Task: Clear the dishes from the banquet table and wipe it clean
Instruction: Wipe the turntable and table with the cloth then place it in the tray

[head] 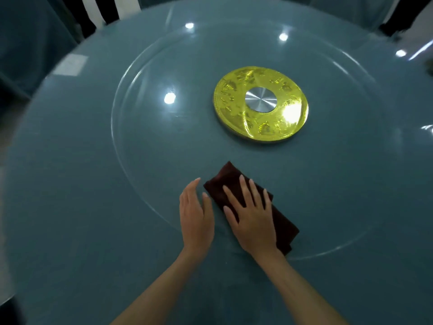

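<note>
Cloth: a dark folded cloth (284,221) lies on the glass turntable (164,148). It sits between the gold hub (260,104) and the near edge of the table (70,207), inside the turntable's near rim.

Long axis: the cloth runs on a slant. Its far corner points toward the hub, and its near end trails toward the table's near-right edge.

Right hand: the right hand (253,221) lies flat on the cloth with fingers straight and spread. It presses down and grips nothing. It lies roughly along the cloth's long axis and covers the cloth's middle, with the far corner and the right flank showing past it.

Left hand: the left hand (195,219) is flat with fingers straight and together, and it holds nothing. It is just beside the cloth's left edge. Whether the thumb touches the cloth, or the palm rests on the glass, cannot be told.

Nearer hand: the right hand is already on the cloth, and the left is alongside it.

Bearing: the cloth lies directly ahead of both wrists, with the left hand on its left.

Step, as judged: this looks like the wiping stage, with the right hand driving the cloth over the glass.

Next move, as judged: a stroke across the long axis would clean the widest band. The unwiped glass stretches toward the hub and toward the left and right rims.

Risk, as judged: the turntable may turn under a sideways push, and the left hand is well placed to steady it.
</note>
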`<state>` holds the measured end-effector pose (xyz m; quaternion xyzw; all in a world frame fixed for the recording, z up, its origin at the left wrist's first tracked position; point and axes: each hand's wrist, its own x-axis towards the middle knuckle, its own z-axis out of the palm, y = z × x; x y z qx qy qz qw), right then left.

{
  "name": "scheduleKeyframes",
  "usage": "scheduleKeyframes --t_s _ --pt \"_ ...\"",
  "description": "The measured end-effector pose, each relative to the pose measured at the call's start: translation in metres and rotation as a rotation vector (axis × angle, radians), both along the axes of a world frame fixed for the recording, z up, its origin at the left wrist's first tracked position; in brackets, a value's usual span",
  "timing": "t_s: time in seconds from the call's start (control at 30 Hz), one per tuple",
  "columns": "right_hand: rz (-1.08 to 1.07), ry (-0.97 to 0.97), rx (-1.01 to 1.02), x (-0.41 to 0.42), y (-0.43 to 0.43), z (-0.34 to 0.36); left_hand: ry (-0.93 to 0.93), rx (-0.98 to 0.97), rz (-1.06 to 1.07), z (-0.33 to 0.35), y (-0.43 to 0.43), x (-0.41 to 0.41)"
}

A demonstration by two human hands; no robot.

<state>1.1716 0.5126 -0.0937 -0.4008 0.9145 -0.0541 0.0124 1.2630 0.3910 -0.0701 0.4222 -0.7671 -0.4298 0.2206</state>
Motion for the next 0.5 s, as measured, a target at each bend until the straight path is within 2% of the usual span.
scheduleKeyframes --t_s 0.17,0.33,0.4,0.5 --pt "-0.026 -0.014 0.001 0.06 0.042 0.001 -0.116 -0.382 -0.171 -0.003 -0.055 0.007" --pt "-0.054 -0.009 0.031 0.049 0.048 -0.001 -0.309 -0.68 -0.302 -0.014 -0.133 0.0" --pt "-0.048 -0.008 0.042 0.032 0.04 -0.002 -0.361 -0.743 -0.372 -0.02 -0.145 -0.001" --pt "-0.055 0.006 0.031 -0.004 0.019 -0.004 -0.378 -0.716 -0.412 -0.03 -0.141 0.0"
